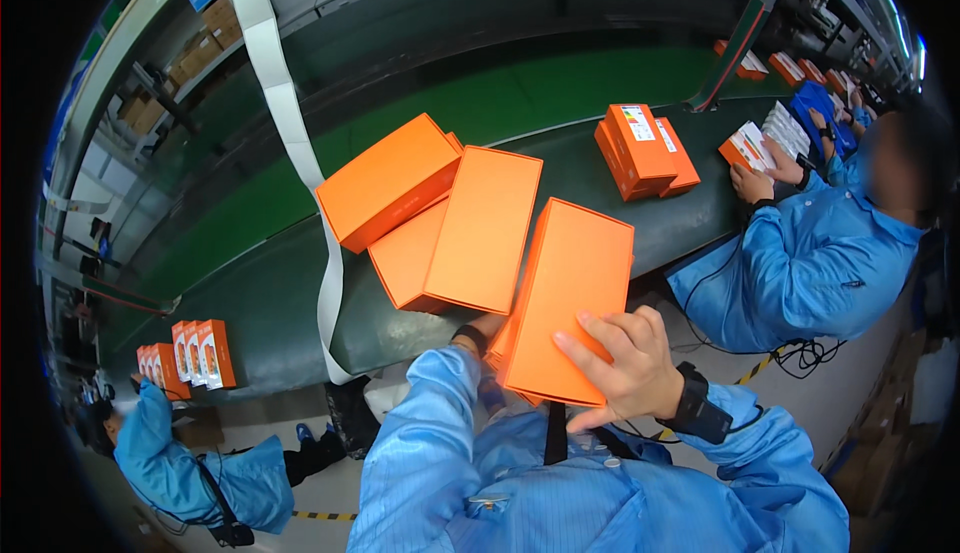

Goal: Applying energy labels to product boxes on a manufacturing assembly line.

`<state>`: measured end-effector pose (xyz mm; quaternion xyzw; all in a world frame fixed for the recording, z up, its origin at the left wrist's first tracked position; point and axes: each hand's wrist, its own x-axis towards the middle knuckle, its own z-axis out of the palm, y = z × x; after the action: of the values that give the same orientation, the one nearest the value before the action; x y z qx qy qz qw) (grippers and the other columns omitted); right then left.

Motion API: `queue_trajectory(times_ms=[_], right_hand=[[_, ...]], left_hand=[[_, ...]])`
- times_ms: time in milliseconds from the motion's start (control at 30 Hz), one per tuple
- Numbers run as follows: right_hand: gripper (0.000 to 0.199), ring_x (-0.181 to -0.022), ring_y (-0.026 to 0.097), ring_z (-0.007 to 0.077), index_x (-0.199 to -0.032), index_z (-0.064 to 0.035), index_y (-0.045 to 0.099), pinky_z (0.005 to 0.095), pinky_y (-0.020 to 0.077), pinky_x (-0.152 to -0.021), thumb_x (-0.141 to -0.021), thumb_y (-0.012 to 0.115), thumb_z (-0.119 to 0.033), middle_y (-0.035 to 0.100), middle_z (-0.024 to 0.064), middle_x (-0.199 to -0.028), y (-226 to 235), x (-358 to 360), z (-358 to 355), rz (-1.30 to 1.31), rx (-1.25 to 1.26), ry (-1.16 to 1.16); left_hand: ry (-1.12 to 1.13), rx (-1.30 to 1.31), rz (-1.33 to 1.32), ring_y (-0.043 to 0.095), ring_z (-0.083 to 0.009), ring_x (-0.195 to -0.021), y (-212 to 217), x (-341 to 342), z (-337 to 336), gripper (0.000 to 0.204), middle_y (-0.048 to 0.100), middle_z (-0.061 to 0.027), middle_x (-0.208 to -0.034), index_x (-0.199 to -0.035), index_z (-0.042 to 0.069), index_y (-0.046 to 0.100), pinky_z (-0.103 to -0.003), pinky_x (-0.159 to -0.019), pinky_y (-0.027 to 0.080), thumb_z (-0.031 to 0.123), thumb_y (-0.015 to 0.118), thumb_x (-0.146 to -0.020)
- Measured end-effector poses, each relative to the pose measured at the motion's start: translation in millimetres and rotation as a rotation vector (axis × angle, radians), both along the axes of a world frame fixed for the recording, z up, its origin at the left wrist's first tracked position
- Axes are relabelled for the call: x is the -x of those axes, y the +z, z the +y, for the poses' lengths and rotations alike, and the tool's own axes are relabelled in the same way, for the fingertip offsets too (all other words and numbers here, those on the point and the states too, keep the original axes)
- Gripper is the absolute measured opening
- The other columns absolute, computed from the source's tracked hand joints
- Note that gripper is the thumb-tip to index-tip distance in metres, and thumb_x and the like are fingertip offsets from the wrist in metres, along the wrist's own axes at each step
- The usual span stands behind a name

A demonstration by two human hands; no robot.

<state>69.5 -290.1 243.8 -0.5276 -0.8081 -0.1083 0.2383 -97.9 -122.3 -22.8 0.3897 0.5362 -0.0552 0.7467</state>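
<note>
Low centre, the right hand [630, 368] clamps an orange box [570, 303] fingers-on-top, left hand [480, 338] mostly hidden beneath, grip unclear; it looks mid-carry, needing a free spot on the table [280, 303].

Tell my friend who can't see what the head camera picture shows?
A person in a blue coat holds a flat orange box in both hands, right hand on top, left hand mostly hidden beneath. Three more orange boxes lie ahead on a dark green belt.

Your left hand [480, 338] is hiding beneath the orange box [570, 298] you are holding; only its wrist is showing, grip unreadable.
</note>
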Motion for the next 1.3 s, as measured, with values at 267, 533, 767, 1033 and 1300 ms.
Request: queue_trajectory(times_ms=[267,533,767,1033,1300], right_hand=[[0.081,-0.083,0.043,0.0249,-0.113,-0.0080,0.055,0.0395,0.0317,-0.075,-0.068,0.037,-0.074,0.047,0.0149,-0.106,-13,14,30,-0.035,0.060,0.020],[0.065,-0.082,0.042,0.0174,-0.121,-0.0106,0.049,0.0310,0.0338,-0.068,-0.072,0.050,-0.053,0.048,0.0062,-0.102,-25,29,42,-0.014,0.083,0.189],[0.055,-0.067,0.043,0.0134,-0.115,-0.0119,0.055,0.0268,0.0324,-0.057,-0.072,0.054,-0.047,0.051,0.0033,-0.095,-28,29,55,-0.009,0.068,0.292],[0.055,-0.076,0.051,0.0204,-0.111,-0.0059,0.053,0.0319,0.0412,-0.067,-0.070,0.065,-0.040,0.052,0.0080,-0.095,-2,23,91,0.170,0.327,0.465],[0.060,-0.116,0.036,0.0193,-0.120,-0.0055,0.046,0.0452,0.0261,-0.095,-0.087,0.032,-0.054,0.048,0.0079,-0.120,-85,-77,118,1.751,0.779,-0.484]], left_hand=[[0.104,-0.008,0.012,0.049,-0.0179,-0.100,-6,32,29,0.053,0.055,-0.0097,-0.109,-0.120,0.002,0.047,-0.039,-0.090,0.037,0.031,0.059,-0.077],[0.165,-0.043,-0.130,0.049,-0.0186,-0.103,24,45,41,0.048,0.054,-0.0089,-0.112,-0.119,0.003,0.047,-0.037,-0.091,0.037,0.028,0.057,-0.080],[0.253,-0.094,-0.305,0.049,-0.0193,-0.106,55,64,31,0.044,0.053,-0.0083,-0.116,-0.119,0.004,0.047,-0.035,-0.092,0.036,0.026,0.056,-0.082],[0.766,-0.365,-0.211,0.053,-0.0166,-0.097,48,139,6,0.031,0.059,-0.0074,-0.102,-0.108,0.005,0.054,-0.031,-0.078,0.043,0.023,0.048,-0.084],[0.939,-0.336,-0.378,0.004,-0.0297,-0.132,76,82,-49,0.078,0.002,-0.0101,-0.145,-0.139,0.022,0.007,-0.050,-0.102,0.012,0.068,0.030,-0.080]])
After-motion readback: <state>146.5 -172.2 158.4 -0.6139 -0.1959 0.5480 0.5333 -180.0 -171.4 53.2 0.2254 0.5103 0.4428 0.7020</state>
